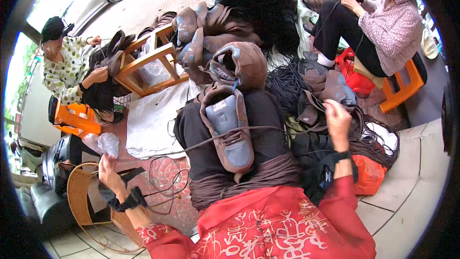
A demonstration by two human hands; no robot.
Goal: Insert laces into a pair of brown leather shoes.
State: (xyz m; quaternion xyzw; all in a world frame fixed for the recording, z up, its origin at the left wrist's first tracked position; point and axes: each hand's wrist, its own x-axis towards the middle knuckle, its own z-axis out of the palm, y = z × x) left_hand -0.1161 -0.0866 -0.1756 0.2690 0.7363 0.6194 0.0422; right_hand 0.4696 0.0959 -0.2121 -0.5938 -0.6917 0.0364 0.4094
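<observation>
A brown-and-grey shoe (226,123) is being supported on the lap (270,151) at the centre of the view, toe toward six o'clock, and a brown lace (203,142) is being stretched from its eyelets toward both sides. From the shoe, the left hand (109,172) is being held out at eight o'clock and the right hand (338,121) at three o'clock, both with fingers curled, though whether the lace is being gripped by either cannot be told. Toward one o'clock, another brown shoe (254,68) is being seen just beyond.
</observation>
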